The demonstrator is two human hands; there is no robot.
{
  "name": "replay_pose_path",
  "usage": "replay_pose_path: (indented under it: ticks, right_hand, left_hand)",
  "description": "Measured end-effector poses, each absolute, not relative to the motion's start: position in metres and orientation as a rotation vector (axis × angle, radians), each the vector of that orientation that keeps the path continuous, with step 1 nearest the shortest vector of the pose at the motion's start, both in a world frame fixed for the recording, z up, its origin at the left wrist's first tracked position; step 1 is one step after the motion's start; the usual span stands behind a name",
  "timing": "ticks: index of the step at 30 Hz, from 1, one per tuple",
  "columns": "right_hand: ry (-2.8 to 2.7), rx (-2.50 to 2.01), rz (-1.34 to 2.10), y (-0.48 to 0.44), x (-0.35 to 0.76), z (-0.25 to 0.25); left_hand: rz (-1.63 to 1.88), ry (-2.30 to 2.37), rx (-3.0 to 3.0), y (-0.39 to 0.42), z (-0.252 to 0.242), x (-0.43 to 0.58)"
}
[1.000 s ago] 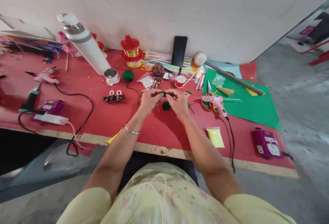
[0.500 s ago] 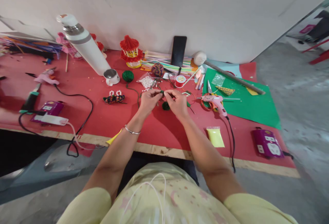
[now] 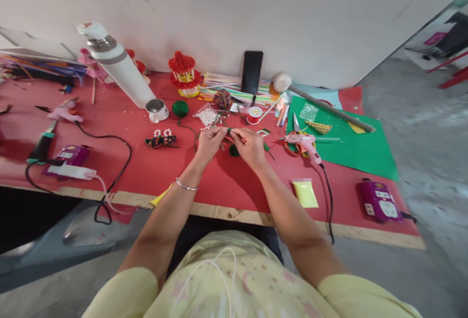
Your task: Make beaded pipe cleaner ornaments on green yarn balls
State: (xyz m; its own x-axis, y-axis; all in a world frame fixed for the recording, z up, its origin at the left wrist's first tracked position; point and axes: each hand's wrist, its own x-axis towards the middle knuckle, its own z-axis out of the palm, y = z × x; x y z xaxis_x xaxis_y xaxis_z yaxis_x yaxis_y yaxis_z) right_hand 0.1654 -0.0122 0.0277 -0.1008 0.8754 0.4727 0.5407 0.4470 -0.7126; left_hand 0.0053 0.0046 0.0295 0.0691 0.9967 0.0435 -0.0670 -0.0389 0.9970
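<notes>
My left hand (image 3: 211, 143) and my right hand (image 3: 250, 144) meet over the middle of the table, their fingertips pinched close together. Between them is a small piece of dark green yarn (image 3: 229, 131), mostly covered by the fingers. Under the right hand lies a dark green yarn bundle (image 3: 234, 150). A green yarn ball (image 3: 180, 108) sits to the left, its strand trailing toward my left hand. White beads (image 3: 207, 116) are just beyond the hands, beside a multicoloured yarn ball (image 3: 222, 99). Left of my left hand rests a multicoloured yarn piece with beaded loops (image 3: 161, 140).
A pink glue gun (image 3: 302, 140) lies over scissors (image 3: 291, 149) on the right, near green sheet (image 3: 360, 155). A leaning white flask (image 3: 122, 69), metal cup (image 3: 157, 109), phone (image 3: 252, 72) and red thread spool (image 3: 255, 115) stand around. Purple power boxes (image 3: 379, 201) and cords lie at the sides.
The hands stay together, with the fingertips shifting slightly around the green yarn. The whole view has moved a little, so objects appear slightly farther left.
</notes>
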Motion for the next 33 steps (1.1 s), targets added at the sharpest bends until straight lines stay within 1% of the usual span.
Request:
replay_pose_path:
  ticks: [7, 12, 18, 27, 33]
  right_hand:
    - [-1.801, -1.276, 0.361, -0.014, 0.164, 0.026]
    - [-1.794, -1.253, 0.35, -0.014, 0.164, 0.028]
    - [-1.688, -1.238, 0.501, -0.013, 0.163, 0.029]
    - [-1.684, -1.223, 0.542, -0.014, 0.163, 0.031]
    - [-1.562, -1.22, 0.703, -0.02, 0.159, 0.038]
  left_hand:
    - [1.213, 1.132, 1.375, 0.006, 0.023, 0.004]
    - [1.208, 1.131, 1.345, 0.005, 0.025, 0.004]
    - [1.234, 1.111, 1.215, 0.004, 0.03, 0.007]
    - [1.237, 1.185, 1.352, 0.006, 0.023, 0.003]
    - [1.279, 1.199, 1.286, 0.007, 0.023, 0.005]
